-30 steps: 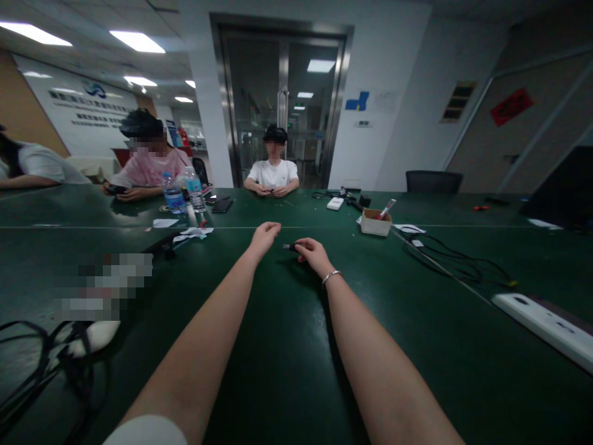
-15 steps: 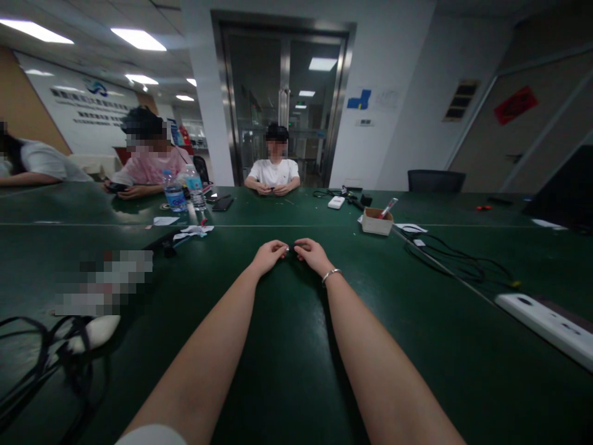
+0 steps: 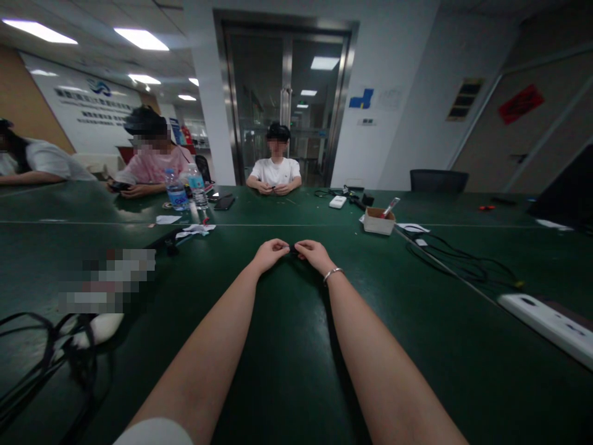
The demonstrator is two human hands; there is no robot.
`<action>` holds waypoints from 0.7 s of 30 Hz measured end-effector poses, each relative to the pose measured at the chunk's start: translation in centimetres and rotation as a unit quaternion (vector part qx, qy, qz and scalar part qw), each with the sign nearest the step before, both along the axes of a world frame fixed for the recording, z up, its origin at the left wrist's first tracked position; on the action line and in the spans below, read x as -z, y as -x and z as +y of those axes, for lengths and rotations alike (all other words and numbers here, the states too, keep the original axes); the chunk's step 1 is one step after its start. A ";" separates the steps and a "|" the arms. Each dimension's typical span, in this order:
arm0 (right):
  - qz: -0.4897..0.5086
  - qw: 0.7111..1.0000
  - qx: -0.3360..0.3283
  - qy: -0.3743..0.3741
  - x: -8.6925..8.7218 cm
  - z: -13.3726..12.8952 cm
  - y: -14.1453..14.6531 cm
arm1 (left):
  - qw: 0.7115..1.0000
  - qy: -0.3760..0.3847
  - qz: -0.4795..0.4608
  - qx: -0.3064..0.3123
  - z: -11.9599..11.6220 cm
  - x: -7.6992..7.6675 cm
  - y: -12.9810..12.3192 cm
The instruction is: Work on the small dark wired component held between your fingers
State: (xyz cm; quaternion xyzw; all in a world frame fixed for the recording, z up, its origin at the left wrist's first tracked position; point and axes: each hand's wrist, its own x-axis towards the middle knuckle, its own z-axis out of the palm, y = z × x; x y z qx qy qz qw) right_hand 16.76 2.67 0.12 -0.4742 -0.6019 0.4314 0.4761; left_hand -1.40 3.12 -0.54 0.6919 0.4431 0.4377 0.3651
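Both my arms stretch forward over the dark green table. My left hand is closed in a pinch, its fingertips pointing right. Facing it, my right hand, with a silver bracelet at the wrist, is pinched too. A small dark object shows in the narrow gap between the fingertips. It is too small and dim to name, and the fingers hide most of it.
A small box with a pen-like item stands ahead to the right, near cables and a white power strip. Water bottles, papers and black cords lie leftward. A person sits opposite; others sit at left.
The fingertips of both hands have shifted slightly, and the bright spot by the left fingertips no longer shows. The whole view has moved a little to the right.
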 end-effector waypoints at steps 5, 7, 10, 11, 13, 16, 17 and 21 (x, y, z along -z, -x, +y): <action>0.006 1.000 -0.006 -0.003 0.4 0.4 -0.1 | 1.000 0.017 0.002 -0.002 -0.1 -0.2 -0.1; 0.012 1.000 -0.008 -0.002 0.5 0.5 -0.1 | 1.000 0.022 0.002 -0.007 -0.2 -0.3 -0.2; 0.017 1.000 -0.008 0.003 0.5 0.6 -0.1 | 1.000 0.017 0.009 -0.012 -0.4 -0.6 -0.2; 0.017 1.000 -0.006 0.004 0.5 0.6 -0.1 | 1.000 0.015 0.012 -0.013 -0.4 -0.6 -0.3; 0.015 1.000 -0.003 0.004 0.5 0.6 -0.1 | 1.000 0.016 0.017 -0.012 -0.4 -0.6 -0.2; 0.013 1.000 0.001 0.003 0.4 0.6 -0.1 | 1.000 0.018 0.017 -0.006 -0.1 -0.4 -0.2; 0.016 1.000 0.003 0.005 0.4 0.6 -0.1 | 1.000 0.017 0.015 -0.004 0.0 -0.4 -0.2; 0.031 0.999 -0.004 0.010 0.4 0.4 -0.1 | 1.000 0.012 0.001 -0.010 0.1 -0.2 -0.3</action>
